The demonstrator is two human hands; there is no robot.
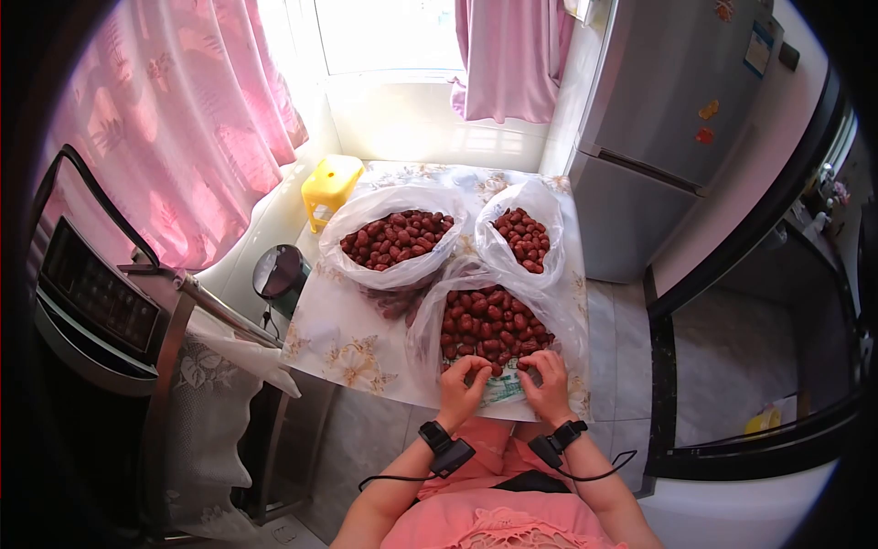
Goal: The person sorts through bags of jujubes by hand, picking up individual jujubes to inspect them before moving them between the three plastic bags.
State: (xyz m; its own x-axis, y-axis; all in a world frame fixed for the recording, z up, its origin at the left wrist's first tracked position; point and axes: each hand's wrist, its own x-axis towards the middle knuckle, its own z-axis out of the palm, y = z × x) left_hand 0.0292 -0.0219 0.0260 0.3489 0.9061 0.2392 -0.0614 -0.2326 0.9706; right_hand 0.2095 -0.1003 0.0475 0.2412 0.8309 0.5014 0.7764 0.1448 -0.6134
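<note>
Oval dark-red dates [495, 322]: lying in an open translucent plastic bag [426, 340], which is sitting at the near right corner of the white floral tabletop [325, 325].
Left hand [464, 384]: hovering at the bag's near side, fingers curving inward; cannot tell whether pinching a date.
Right hand [547, 380]: hovering opposite, fingers curving likewise; pinch unclear.

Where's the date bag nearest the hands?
In the head view, the bag sits on the near right part of the table, in front of the other bags, with left hand and right hand at its near side.
</note>
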